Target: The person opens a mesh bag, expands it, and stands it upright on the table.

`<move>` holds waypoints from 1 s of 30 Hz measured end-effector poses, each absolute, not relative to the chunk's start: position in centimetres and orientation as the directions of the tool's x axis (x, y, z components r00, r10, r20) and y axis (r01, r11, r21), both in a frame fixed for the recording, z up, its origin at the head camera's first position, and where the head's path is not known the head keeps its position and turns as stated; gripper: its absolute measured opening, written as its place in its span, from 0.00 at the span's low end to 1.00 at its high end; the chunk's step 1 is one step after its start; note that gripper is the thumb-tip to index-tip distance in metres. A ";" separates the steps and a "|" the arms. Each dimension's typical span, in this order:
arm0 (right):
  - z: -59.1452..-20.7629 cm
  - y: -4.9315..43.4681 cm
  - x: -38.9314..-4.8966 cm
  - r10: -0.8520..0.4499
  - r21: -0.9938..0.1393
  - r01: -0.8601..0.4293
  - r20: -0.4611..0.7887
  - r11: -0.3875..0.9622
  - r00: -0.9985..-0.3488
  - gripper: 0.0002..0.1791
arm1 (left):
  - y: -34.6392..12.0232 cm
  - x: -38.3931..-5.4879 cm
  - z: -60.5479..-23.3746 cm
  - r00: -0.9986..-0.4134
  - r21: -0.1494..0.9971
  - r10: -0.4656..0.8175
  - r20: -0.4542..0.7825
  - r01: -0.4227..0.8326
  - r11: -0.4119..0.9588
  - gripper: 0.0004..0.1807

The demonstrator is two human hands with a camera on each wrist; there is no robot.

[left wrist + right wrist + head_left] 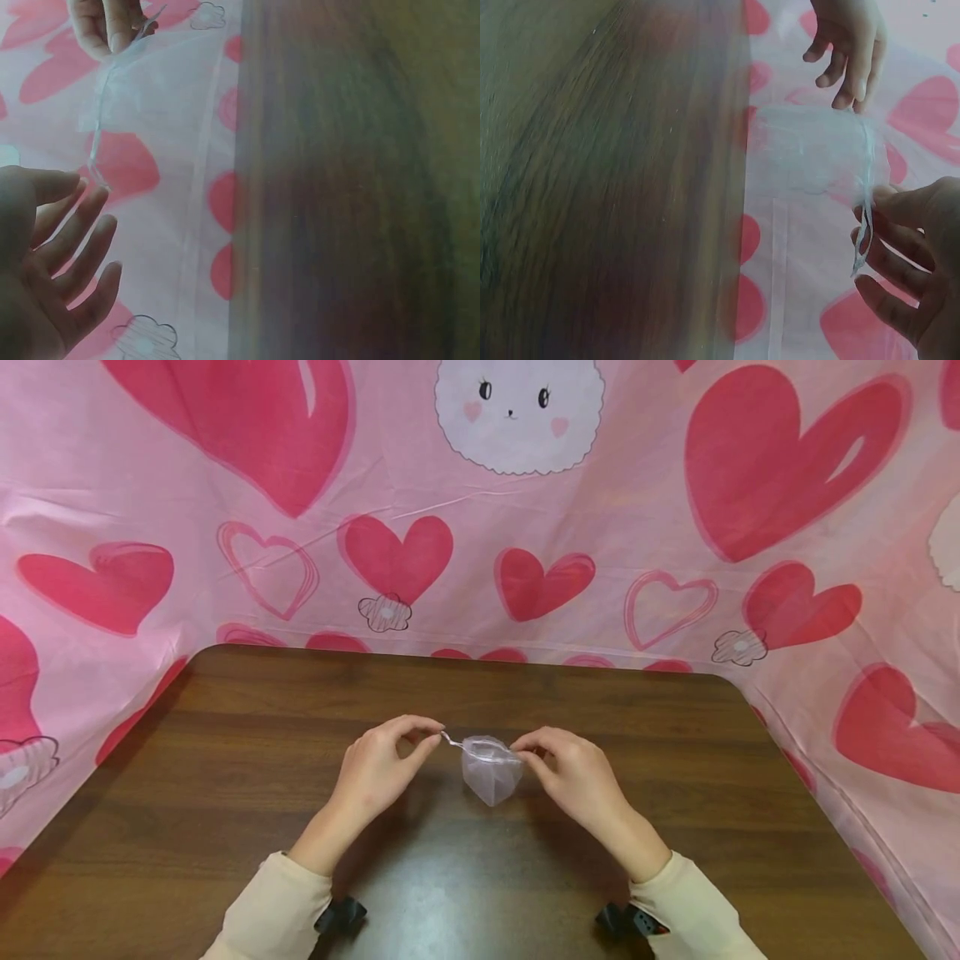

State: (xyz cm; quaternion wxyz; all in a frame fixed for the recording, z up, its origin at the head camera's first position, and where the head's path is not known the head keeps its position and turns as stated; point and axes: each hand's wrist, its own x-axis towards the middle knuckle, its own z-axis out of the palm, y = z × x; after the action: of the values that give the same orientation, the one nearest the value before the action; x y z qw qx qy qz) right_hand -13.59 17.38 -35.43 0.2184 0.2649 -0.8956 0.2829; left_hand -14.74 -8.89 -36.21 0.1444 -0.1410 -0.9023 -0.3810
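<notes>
A small sheer white drawstring bag [491, 772] hangs between both hands, over the middle of the table. Its pointed bottom hangs downward, and the gathered top edge runs from hand to hand. My left hand [381, 767] pinches the white drawstring [452, 741] on the left between thumb and forefinger. On the other side my right hand [577, 772] pinches the bag's top corner with thumb and forefinger. In the right wrist view a loop of drawstring [861, 251] dangles beside the fingers of the right hand [919, 255]. The see-through mesh shows nothing inside.
A dark brown wooden table [480, 877] with rounded far corners lies beneath the hands. Pink cloth [465, 493] printed with red hearts hangs behind it and along both sides. Small black devices [341, 917] sit at both sleeve cuffs.
</notes>
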 end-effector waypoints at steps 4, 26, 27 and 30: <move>-35.7 17.3 -13.9 -0.413 -0.359 -0.635 0.527 0.685 -0.743 0.08 | -8.8 -14.7 -36.6 -0.927 0.655 0.159 0.340 0.355 0.667 0.06; -36.7 16.9 -14.2 -0.509 -0.296 -0.657 0.444 0.694 -0.738 0.08 | -7.7 -14.9 -37.2 -0.913 0.605 0.297 0.280 0.408 0.684 0.04; -36.7 16.9 -14.3 -0.508 -0.297 -0.656 0.444 0.693 -0.738 0.07 | -7.7 -14.9 -37.2 -0.912 0.601 0.303 0.276 0.409 0.686 0.04; -36.6 16.9 -14.3 -0.503 -0.300 -0.653 0.446 0.695 -0.740 0.06 | -7.7 -15.1 -37.2 -0.912 0.591 0.315 0.261 0.409 0.695 0.04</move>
State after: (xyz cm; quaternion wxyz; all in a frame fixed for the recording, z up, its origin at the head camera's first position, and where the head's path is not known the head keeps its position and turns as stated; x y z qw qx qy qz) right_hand -14.29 16.86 -36.63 0.1669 0.3192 -0.9054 0.2245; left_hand -15.11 -7.67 -37.16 0.0700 -0.1972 -0.9180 -0.3370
